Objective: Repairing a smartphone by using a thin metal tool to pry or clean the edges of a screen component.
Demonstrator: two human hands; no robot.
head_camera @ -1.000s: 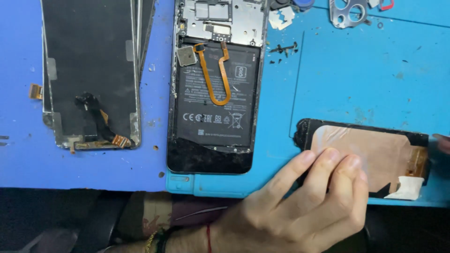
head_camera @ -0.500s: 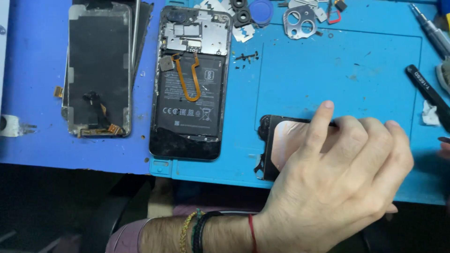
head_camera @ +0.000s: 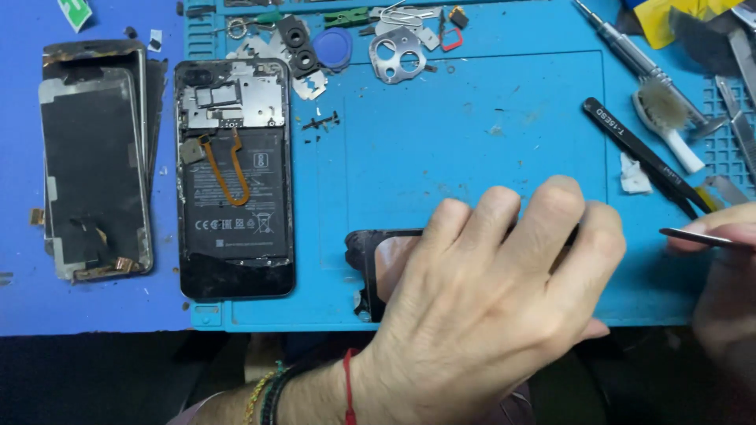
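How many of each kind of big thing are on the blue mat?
Opened phones with the battery showing: 1
Loose screen panels, stacked at the left: 2 at least
Dark panels under the left hand: 1
Black tweezers: 1
Screwdrivers: 1
Brushes: 1
Total: 7
The left hand presses on the dark panel; the right hand holds a thin metal tool.

Matt blue rubbery mat [head_camera: 472, 118], metal tweezers [head_camera: 701, 236].

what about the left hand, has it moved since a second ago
Yes. Against the open phone, the left hand has slid forward and rightward, now covering most of the panel.
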